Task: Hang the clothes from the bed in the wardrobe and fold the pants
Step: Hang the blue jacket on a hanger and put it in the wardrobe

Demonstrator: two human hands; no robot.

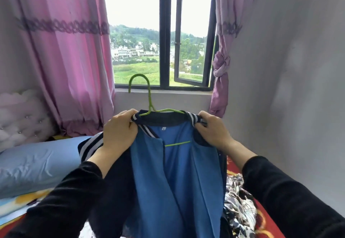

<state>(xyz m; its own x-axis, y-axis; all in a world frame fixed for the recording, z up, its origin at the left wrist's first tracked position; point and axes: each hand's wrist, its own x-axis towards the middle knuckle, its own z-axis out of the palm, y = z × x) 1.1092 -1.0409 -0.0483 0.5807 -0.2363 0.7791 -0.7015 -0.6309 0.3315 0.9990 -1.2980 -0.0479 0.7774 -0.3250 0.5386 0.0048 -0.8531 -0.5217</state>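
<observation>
A dark jacket with blue lining (179,178) and a striped collar hangs on a green hanger (149,96), held up in front of me over the bed. My left hand (119,131) grips the collar and left shoulder of the jacket. On the other side my right hand (212,131) grips the right end of the collar. The hanger's hook rises above the collar, and its lower bar shows inside the lining. A black-and-white patterned garment (239,206) lies on the bed at the lower right.
A light blue pillow (37,165) lies at the left beside a tufted headboard (20,118). The red patterned bedspread (265,221) runs along the grey wall at right. Ahead is an open window (194,32) between pink curtains (71,54).
</observation>
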